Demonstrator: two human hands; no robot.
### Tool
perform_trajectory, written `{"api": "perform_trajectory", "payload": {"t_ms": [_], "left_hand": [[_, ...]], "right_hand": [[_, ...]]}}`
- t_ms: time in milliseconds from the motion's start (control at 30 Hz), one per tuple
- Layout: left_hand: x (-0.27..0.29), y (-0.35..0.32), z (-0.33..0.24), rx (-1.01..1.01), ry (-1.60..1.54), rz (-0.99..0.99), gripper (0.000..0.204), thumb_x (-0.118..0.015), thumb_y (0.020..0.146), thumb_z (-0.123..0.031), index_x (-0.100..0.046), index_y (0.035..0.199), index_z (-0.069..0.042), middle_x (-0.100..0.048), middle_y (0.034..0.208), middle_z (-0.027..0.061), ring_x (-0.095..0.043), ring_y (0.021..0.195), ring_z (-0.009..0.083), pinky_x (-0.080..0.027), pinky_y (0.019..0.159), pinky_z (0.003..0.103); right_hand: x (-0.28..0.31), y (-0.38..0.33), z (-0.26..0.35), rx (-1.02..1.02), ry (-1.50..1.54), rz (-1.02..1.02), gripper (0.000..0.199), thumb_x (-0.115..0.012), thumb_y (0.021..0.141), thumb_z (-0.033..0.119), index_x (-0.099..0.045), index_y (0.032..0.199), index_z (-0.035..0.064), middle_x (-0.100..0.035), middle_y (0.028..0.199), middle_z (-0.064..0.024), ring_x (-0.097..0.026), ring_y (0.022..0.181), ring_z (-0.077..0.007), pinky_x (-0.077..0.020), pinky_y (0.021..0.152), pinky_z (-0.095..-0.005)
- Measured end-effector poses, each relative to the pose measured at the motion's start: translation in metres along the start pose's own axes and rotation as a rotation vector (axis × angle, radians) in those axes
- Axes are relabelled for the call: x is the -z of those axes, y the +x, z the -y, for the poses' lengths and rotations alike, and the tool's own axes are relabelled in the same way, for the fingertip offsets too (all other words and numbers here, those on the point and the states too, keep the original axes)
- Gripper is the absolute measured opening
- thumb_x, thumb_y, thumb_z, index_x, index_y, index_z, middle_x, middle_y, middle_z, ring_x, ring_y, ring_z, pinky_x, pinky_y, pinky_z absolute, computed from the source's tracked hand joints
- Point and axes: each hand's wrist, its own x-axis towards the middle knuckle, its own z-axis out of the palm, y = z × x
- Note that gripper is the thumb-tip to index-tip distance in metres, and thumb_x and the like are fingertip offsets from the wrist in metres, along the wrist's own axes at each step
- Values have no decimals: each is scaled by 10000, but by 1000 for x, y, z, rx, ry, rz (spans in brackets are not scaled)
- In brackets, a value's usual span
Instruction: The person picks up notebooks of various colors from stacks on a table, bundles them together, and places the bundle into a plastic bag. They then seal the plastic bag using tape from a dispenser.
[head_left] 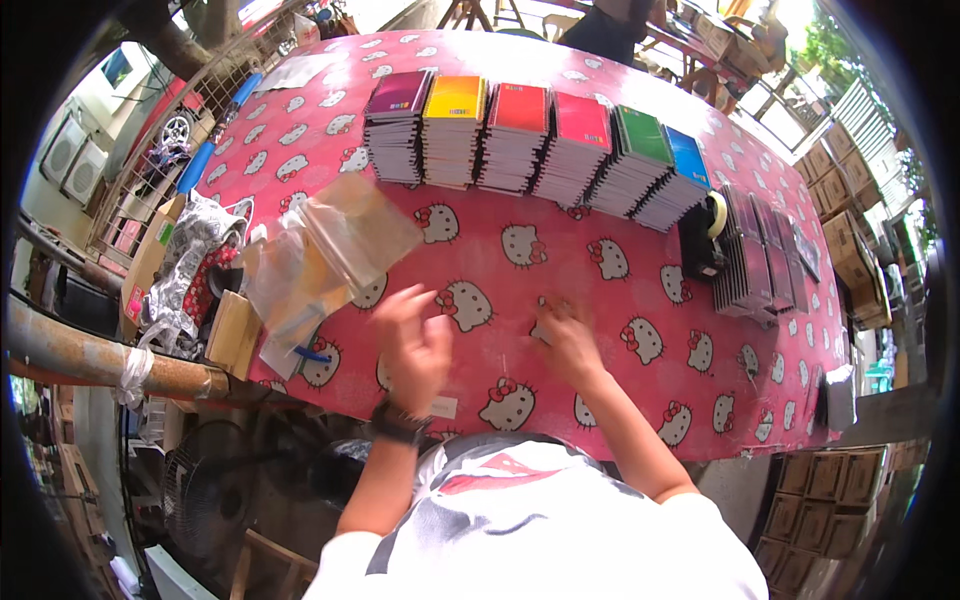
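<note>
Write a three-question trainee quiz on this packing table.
1. True or false: the left hand grips a notebook.
2. How many notebook stacks stand in the far row: A four, B six, C eight?
3. Which side of the table holds the clear bags, by the person's own sides?

Key: 1 false, both the left hand and the right hand are over the cloth, blurred, with no notebook in them. 2 B. 3 left.

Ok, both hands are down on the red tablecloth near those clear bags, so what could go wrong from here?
1. The pile of clear plastic bags lies loose near the table's left edge; a sweep of the left hand could push some off.
2. The right hand is blurred and seems to press a clear sheet that is hard to see, so a misgrab is likely.
3. The colored notebook stacks lean slightly and may topple if bumped.
</note>
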Motion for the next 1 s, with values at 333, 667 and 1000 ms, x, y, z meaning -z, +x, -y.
{"api": "perform_trajectory", "payload": {"t_ms": [333, 667, 1000], "left_hand": [[-75, -48, 25, -116, 381, 589, 530, -540, 826, -362, -448, 1283, -110, -370, 1374, 164, -338, 1268, 322, -263, 1026, 515], [-131, -40, 39, 643, -936, 661, 186, -560, 880, -105, -597, 1039, -16, -637, 905, 43, -607, 804, 122, -483, 728, 251], [-130, -51, 45, 784, -1058, 598, 160, -555, 890, -109, -589, 1019, -22, -612, 879, 22, -576, 784, 87, -467, 685, 222]], "right_hand": [[-3, 4, -34, 17, -131, -268, 515, -604, 802, 268, -448, 1263, 97, -445, 1280, -150, -379, 1188, -379, -339, 947, -506], [56, 256, 97, 585, -39, -304, 257, -607, 742, 163, -552, 968, 55, -566, 945, -99, -505, 983, -287, -416, 822, -413], [4, 363, 120, 477, -439, -470, 140, -541, 792, 138, -591, 916, 97, -569, 925, -72, -552, 950, -223, -402, 838, -402]]}}
